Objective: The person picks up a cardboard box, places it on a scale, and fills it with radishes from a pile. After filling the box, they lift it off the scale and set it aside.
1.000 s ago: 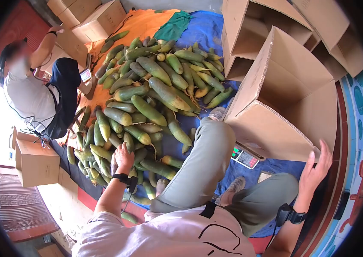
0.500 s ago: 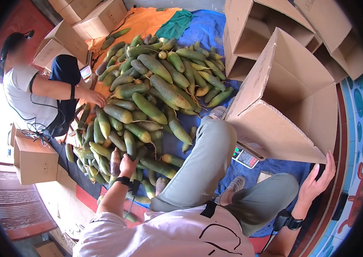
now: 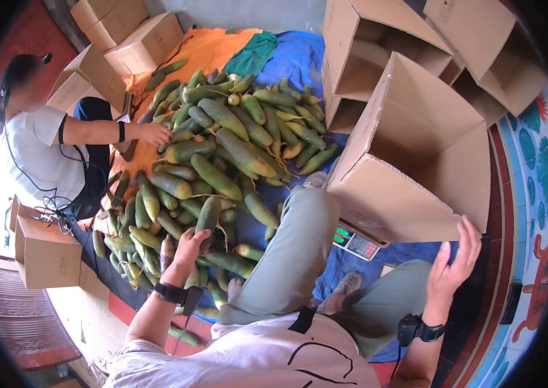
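Note:
My left hand (image 3: pixel 191 249) is wrapped round the lower end of a green radish (image 3: pixel 208 216), which points upward at the near side of the heap. More green radishes (image 3: pixel 241 152), some with thin roots trailing, lie piled on the sheets around it. Close by the near bottom corner of a large cardboard box (image 3: pixel 397 200), my right hand (image 3: pixel 456 265) is open, palm turned inward with the fingers extended. The box is tilted with its open side toward me and rests over a digital scale (image 3: pixel 355 244); its inside shows bare brown walls.
A co-worker (image 3: pixel 47 149) sits at the left, one hand (image 3: pixel 155 134) over the heap. Open cartons (image 3: pixel 377 58) are stacked at the back right, others (image 3: pixel 148 42) at the back left. A small box (image 3: pixel 47 252) stands left. Blue sheet (image 3: pixel 303 55) and orange sheet (image 3: pixel 206 48) cover the floor.
My left hand has raised the green radish a little from the heap. My right hand has come off the box edge slightly. The co-worker's hand has reached farther over the pile.

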Tool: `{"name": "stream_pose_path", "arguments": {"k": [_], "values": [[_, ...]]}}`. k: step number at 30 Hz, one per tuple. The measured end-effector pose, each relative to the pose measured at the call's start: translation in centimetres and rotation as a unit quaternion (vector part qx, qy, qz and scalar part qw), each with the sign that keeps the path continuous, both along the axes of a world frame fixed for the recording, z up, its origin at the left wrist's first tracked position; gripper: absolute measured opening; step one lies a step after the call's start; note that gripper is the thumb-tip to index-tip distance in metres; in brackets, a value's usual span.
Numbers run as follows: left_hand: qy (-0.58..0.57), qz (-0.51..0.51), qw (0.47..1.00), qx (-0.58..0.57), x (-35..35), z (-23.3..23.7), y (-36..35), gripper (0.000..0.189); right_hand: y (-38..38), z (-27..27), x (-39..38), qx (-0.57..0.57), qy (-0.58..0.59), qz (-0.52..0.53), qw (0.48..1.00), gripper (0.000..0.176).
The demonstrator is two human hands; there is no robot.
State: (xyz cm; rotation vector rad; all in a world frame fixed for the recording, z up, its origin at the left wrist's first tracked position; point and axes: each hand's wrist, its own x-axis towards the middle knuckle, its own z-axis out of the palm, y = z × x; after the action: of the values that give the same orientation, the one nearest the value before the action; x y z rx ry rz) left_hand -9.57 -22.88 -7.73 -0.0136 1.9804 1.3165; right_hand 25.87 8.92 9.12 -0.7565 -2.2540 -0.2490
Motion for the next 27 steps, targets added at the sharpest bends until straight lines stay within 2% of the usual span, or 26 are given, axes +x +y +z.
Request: {"name": "stream_pose_path", "arguments": {"k": [1, 3, 5, 6, 7, 9, 10, 11, 13, 15, 16, 19, 21, 23, 24, 25, 26, 27], "values": [[0.014, -0.012, 0.998, 0.059, 0.6, 2.5, 1.1, 0.038, -0.3, 0.2, -0.3, -0.015, 0.001, 0.017, 1.000, 0.032], [0.021, -0.029, 0.996, 0.084, 1.5, 6.4, 2.8, 0.038, -1.0, 0.5, -0.9, -0.014, 0.006, 0.025, 1.000, 0.033], [0.043, -0.114, 0.977, 0.175, 2.1, 9.0, 3.9, 0.043, -1.9, 0.8, -1.4, -0.047, -0.002, 0.073, 0.996, 0.035], [0.018, -0.157, 0.967, 0.200, 2.3, 10.0, 4.1, 0.051, -2.3, 1.1, -1.8, -0.053, -0.005, 0.090, 0.994, 0.038], [0.003, -0.196, 0.956, 0.218, 2.5, 11.1, 4.5, 0.055, -2.8, 1.4, -2.2, -0.048, -0.003, 0.087, 0.995, 0.038], [-0.034, -0.287, 0.931, 0.223, 3.8, 14.5, 5.7, 0.058, -3.6, 2.2, -3.0, -0.069, -0.025, 0.164, 0.984, 0.044], [-0.026, -0.324, 0.917, 0.232, 4.4, 15.7, 6.4, 0.059, -4.0, 2.7, -3.4, -0.065, -0.024, 0.162, 0.984, 0.044], [-0.047, -0.384, 0.887, 0.250, 4.7, 16.1, 6.9, 0.057, -4.5, 3.3, -3.8, -0.067, -0.054, 0.190, 0.978, 0.050], [-0.006, -0.492, 0.821, 0.291, 5.5, 16.2, 8.3, 0.053, -4.9, 3.7, -4.1, -0.066, -0.085, 0.216, 0.970, 0.056], [-0.002, -0.570, 0.757, 0.318, 6.3, 16.7, 9.9, 0.052, -5.0, 3.6, -4.1, -0.116, -0.119, 0.261, 0.951, 0.065], [-0.020, -0.583, 0.746, 0.321, 6.8, 16.4, 10.4, 0.063, -5.0, 3.4, -3.9, -0.155, -0.108, 0.280, 0.941, 0.064], [-0.071, -0.589, 0.730, 0.340, 6.8, 16.1, 11.6, 0.055, -5.1, 2.7, -2.5, -0.210, -0.088, 0.262, 0.938, 0.065], [-0.112, -0.585, 0.727, 0.343, 7.0, 16.1, 12.1, 0.060, -4.7, 3.1, -1.8, -0.198, -0.073, 0.255, 0.944, 0.065], [-0.142, -0.501, 0.785, 0.336, 7.4, 16.6, 12.5, 0.061, -4.2, 4.0, -1.1, -0.188, -0.059, 0.251, 0.948, 0.065], [-0.099, -0.494, 0.785, 0.362, 7.3, 16.0, 13.0, 0.061, -3.7, 4.7, -0.6, -0.171, -0.048, 0.226, 0.958, 0.067], [-0.139, -0.474, 0.793, 0.357, 6.9, 16.0, 13.1, 0.060, -3.2, 5.2, -0.2, -0.154, -0.037, 0.201, 0.967, 0.068], [-0.115, -0.466, 0.801, 0.357, 6.4, 15.7, 13.2, 0.061, -2.6, 5.4, 0.3, -0.144, -0.016, 0.165, 0.976, 0.068], [-0.091, -0.457, 0.810, 0.356, 5.8, 15.3, 13.3, 0.061, -2.1, 5.4, 0.9, -0.146, 0.018, 0.130, 0.981, 0.062]]}}
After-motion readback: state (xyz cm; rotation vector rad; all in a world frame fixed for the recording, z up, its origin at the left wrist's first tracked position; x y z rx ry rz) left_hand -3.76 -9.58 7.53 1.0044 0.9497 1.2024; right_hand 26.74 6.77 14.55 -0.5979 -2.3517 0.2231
